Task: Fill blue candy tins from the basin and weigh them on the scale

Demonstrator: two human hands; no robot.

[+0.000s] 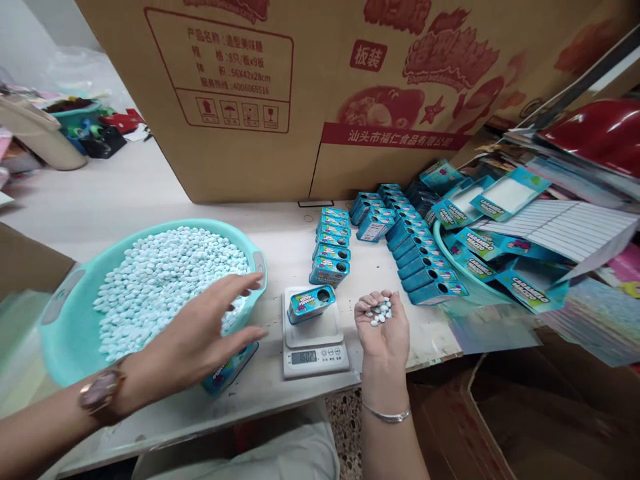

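Note:
My right hand, palm up, cups a small heap of pale blue candies beside the kitchen scale. On the scale's plate lies a blue candy tin with a dark round hole in its top; the display seems to read 160.2. My left hand, fingers spread and holding nothing, hovers between the scale and a turquoise basin full of pale blue candies. Another blue tin stands partly hidden under that hand.
Behind the scale runs a row of blue tins, with more tins to its right. A second basin holds printed blue card sleeves. A big cardboard carton closes off the back. An open box sits below the table's edge.

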